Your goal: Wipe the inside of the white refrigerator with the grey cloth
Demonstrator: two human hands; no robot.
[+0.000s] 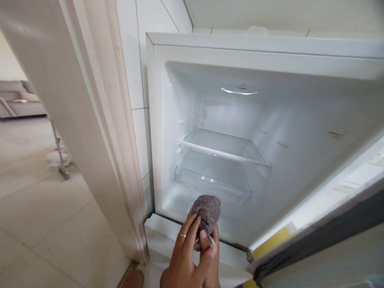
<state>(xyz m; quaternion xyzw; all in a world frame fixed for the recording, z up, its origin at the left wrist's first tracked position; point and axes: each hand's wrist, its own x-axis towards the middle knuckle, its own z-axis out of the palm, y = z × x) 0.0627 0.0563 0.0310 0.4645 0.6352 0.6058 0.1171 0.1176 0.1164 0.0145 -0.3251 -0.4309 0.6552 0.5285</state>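
- Two bare hands grip a bunched grey-brown cloth [207, 212] in front of the lower edge of an open white refrigerator [255, 60], whose compartment lies exposed beyond them.
- The left hand [186, 250], a ring on one finger, curls its fingers over the near side of the cloth, its thumb pressed in toward the other hand.
- The right hand [213, 256], partly hidden behind the left, closes around the cloth from the other side; whether the cloth touches the refrigerator cannot be told.
- Inside the refrigerator, a glass shelf [222, 142] sits above a clear plastic drawer [210, 182], with a lamp cover [239, 90] overhead.
- A white ledge [162, 232] runs just below the refrigerator's opening, under the hands.
- To the right of the refrigerator's opening, a dark strip [324, 232] slants upward past a yellow patch [277, 242].
- Left of the refrigerator stands a pale door frame [96, 100]; well beyond it, a grey sofa [25, 106] rests on a tiled floor [60, 224].
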